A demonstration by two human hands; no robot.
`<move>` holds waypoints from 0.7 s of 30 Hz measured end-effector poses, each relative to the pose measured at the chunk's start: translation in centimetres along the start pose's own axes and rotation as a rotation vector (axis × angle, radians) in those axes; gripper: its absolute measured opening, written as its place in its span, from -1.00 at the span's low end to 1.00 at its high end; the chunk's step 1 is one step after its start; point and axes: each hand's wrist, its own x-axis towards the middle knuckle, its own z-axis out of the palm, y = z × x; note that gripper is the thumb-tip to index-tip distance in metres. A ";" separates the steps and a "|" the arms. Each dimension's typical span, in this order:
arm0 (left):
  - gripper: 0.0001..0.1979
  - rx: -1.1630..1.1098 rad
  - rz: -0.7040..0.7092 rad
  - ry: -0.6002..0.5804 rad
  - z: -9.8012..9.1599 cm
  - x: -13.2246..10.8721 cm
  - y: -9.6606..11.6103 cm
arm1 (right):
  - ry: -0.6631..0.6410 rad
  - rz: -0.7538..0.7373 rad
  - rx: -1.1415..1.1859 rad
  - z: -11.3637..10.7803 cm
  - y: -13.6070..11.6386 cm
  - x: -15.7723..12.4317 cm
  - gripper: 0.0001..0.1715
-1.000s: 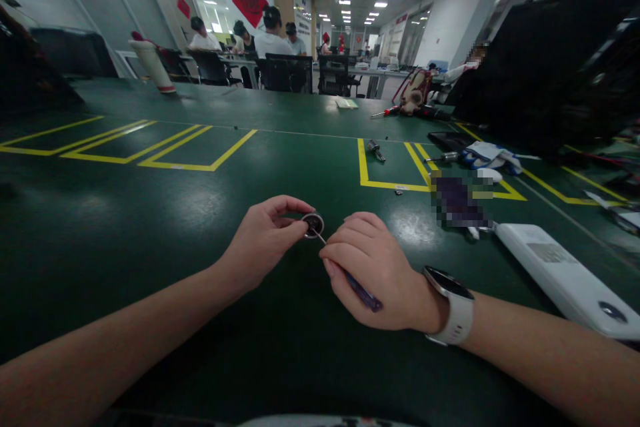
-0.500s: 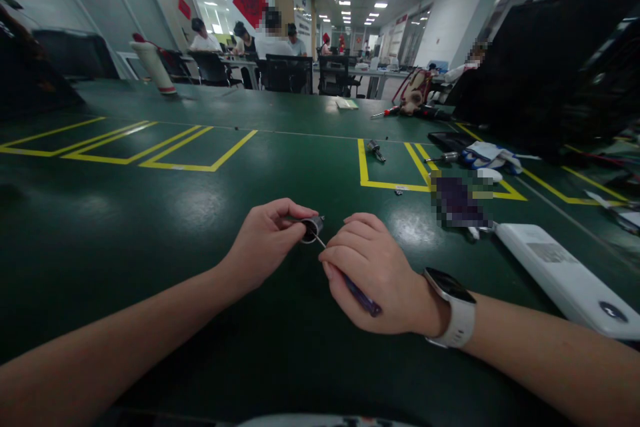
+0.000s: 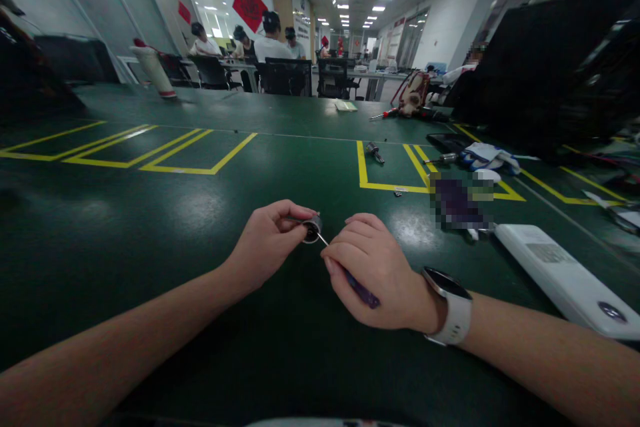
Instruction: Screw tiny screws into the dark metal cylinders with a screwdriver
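Note:
Between the thumb and fingers of my left hand (image 3: 270,237) is a small hollow metal cylinder (image 3: 313,227), its open end turned toward me and to the right. My right hand (image 3: 373,267) is closed around a screwdriver (image 3: 363,290) with a dark purple handle. The thin shaft reaches into or against the cylinder's open end; the tip itself is hidden. Both hands hover over the green table (image 3: 225,360). A watch (image 3: 450,300) with a pale strap sits on my right wrist.
Ahead, a small metal part (image 3: 375,153) lies inside yellow tape (image 3: 393,187), with a tiny piece (image 3: 397,194) just outside. To the right are a white power bank (image 3: 560,280), a glove (image 3: 490,157) and a dark monitor (image 3: 545,60). A cup (image 3: 155,68) stands far left.
The screwdriver and my right hand have shifted very slightly, with the tool still at the cylinder's opening. My left hand keeps its hold almost unmoved. The camera view has tilted a little.

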 end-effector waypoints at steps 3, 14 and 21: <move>-0.88 -0.006 0.016 -0.010 0.0 0.0 -0.2 | 0.005 -0.017 -0.011 0.0 0.0 0.0 -0.76; -0.75 -0.264 -0.198 -0.038 -0.4 1.0 0.3 | 0.170 -0.115 0.095 -0.7 -0.2 0.1 -0.87; -0.60 -0.223 -0.190 -0.165 -0.5 2.4 -0.3 | 0.198 0.035 0.210 -1.3 -0.2 0.5 -0.85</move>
